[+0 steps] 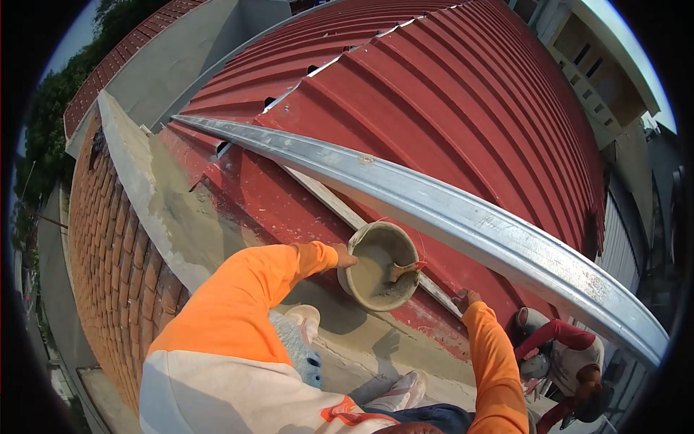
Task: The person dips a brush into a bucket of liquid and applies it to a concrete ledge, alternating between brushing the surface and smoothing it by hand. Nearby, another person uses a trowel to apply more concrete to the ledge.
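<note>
My left hand grips the rim of a round bucket at its left side, fingers hooked over the edge. Grey mortar coats the inside and lies in the bottom. Against the bucket's right inner wall leans a tool, apparently a trowel, with a reddish end at the rim. My right hand is to the right of the bucket and apart from it. Its fingers are curled in, and no object shows in them. A narrow pale strip runs behind the bucket towards this hand.
A long metal channel crosses above the red ribbed roof. Brown roof tiles slope down at left beside a cement ledge. My feet are on a mortar-covered surface. Another person crouches at lower right.
</note>
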Tool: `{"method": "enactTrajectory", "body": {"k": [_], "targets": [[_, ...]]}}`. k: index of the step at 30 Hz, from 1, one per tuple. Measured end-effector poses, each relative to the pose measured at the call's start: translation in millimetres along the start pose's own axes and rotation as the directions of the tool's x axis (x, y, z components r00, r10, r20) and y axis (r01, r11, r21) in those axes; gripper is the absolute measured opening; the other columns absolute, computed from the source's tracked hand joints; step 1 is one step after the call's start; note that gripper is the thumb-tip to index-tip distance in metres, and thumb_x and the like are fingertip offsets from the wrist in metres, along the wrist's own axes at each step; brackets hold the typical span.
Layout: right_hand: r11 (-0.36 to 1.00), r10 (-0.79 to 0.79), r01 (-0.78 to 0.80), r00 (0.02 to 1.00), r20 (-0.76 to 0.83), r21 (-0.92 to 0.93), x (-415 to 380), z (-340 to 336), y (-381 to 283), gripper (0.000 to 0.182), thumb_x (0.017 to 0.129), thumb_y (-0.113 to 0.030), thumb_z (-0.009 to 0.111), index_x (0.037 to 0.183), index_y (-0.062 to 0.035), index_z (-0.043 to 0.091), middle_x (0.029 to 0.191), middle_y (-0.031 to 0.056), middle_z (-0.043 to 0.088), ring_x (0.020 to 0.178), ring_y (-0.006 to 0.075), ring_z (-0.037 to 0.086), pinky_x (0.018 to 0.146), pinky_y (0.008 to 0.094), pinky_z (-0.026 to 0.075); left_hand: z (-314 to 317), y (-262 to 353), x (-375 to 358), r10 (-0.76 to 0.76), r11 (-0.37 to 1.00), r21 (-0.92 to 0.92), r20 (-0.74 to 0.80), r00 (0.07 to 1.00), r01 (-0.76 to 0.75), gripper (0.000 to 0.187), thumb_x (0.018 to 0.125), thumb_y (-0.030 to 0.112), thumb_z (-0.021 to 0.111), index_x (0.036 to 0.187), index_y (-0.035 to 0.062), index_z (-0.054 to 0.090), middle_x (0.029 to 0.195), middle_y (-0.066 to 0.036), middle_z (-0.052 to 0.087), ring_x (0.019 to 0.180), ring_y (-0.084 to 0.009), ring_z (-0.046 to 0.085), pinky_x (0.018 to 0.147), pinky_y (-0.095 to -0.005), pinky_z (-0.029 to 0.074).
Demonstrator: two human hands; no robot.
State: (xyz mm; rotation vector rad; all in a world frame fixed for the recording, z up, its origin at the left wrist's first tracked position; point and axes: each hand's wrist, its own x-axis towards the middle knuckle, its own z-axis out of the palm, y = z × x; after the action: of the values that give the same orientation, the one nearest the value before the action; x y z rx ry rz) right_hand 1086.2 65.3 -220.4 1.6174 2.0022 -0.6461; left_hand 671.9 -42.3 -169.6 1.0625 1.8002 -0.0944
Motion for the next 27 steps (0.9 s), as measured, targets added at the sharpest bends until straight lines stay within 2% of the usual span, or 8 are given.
{"method": "enactTrajectory", "body": {"k": [3,4,5,6,9,20,23,27], "targets": [[0.990,-0.051,0.053,0.998,-0.023,0.128,52,56,53,0.038,0.074,-0.032,0.064,0.101,-0.0064,0.057,0.104,0.0152,0.059,0.098,0.0301,0.055,0.086,0.0358,0.041,8,-14,18,0.019,1.000,-0.018,0.018,1.000,-0.019,0.061,0.070,0.044,0.056,0.110,-0.0014,0.055,0.104,-0.023,0.057,0.092,-0.0342,0.057,0.072,-0.0439,0.048],[0.992,-0.113,0.117,0.991,-0.073,0.042,85,89,89,0.039,0.075,-0.031,0.063,0.103,-0.0058,0.055,0.104,0.0161,0.058,0.098,0.0307,0.056,0.086,0.0363,0.042,3,-8,2,-0.009,0.996,-0.087,0.019,1.000,0.010,0.060,0.070,0.044,0.056,0.109,-0.0019,0.056,0.103,-0.022,0.057,0.092,-0.0336,0.057,0.074,-0.0436,0.048],[0.999,-0.035,0.034,0.999,-0.012,-0.026,28,34,34,0.039,0.076,-0.031,0.062,0.105,-0.0060,0.054,0.103,0.0163,0.058,0.098,0.0315,0.055,0.085,0.0368,0.042,8,-12,7,-0.031,0.992,-0.120,-0.050,0.998,0.025,0.057,0.064,0.043,0.058,0.097,-0.0032,0.062,0.094,-0.022,0.061,0.089,-0.0312,0.059,0.078,-0.0378,0.045],[0.985,-0.160,0.159,0.987,-0.017,-0.064,63,72,78,0.037,0.077,-0.031,0.061,0.104,-0.0070,0.054,0.102,0.0161,0.059,0.099,0.0319,0.055,0.085,0.0375,0.042,15,-16,18,0.012,0.996,-0.087,-0.114,0.993,-0.022,0.057,0.064,0.043,0.059,0.098,-0.0028,0.062,0.096,-0.020,0.061,0.090,-0.0302,0.059,0.078,-0.0375,0.045],[0.995,-0.053,0.051,0.998,-0.024,-0.083,12,32,38,0.037,0.077,-0.031,0.061,0.104,-0.0075,0.054,0.103,0.0160,0.059,0.099,0.0326,0.055,0.085,0.0382,0.043,13,-13,23,0.007,0.995,-0.102,-0.052,0.999,-0.013,0.054,0.064,0.042,0.060,0.097,-0.0014,0.063,0.094,-0.019,0.061,0.089,-0.0285,0.059,0.078,-0.0369,0.045],[0.999,-0.004,0.002,1.000,-0.031,-0.055,19,27,28,0.040,0.075,-0.032,0.063,0.105,-0.0071,0.055,0.106,0.0201,0.057,0.101,0.0360,0.053,0.084,0.0402,0.044,7,-17,22,0.033,0.997,-0.068,0.018,0.999,-0.032,0.059,0.067,0.044,0.059,0.103,-0.0021,0.058,0.098,-0.020,0.058,0.086,-0.0307,0.058,0.073,-0.0389,0.046],[0.926,-0.100,0.109,0.994,-0.044,0.362,117,114,127,0.040,0.074,-0.031,0.064,0.105,-0.0072,0.055,0.104,0.0197,0.058,0.100,0.0355,0.054,0.083,0.0402,0.044,8,-17,24,0.035,0.998,-0.053,0.030,0.999,-0.034,0.059,0.066,0.044,0.059,0.103,-0.0020,0.059,0.097,-0.020,0.059,0.087,-0.0302,0.058,0.074,-0.0387,0.046],[0.783,-0.097,0.102,0.994,-0.041,0.614,128,129,147,0.038,0.074,-0.029,0.065,0.103,-0.0074,0.056,0.102,0.0187,0.059,0.099,0.0347,0.055,0.083,0.0403,0.044,12,-17,28,0.040,0.997,-0.066,0.029,0.999,-0.038,0.059,0.066,0.044,0.059,0.104,-0.0010,0.058,0.099,-0.020,0.059,0.089,-0.0303,0.058,0.076,-0.0386,0.045]]}}
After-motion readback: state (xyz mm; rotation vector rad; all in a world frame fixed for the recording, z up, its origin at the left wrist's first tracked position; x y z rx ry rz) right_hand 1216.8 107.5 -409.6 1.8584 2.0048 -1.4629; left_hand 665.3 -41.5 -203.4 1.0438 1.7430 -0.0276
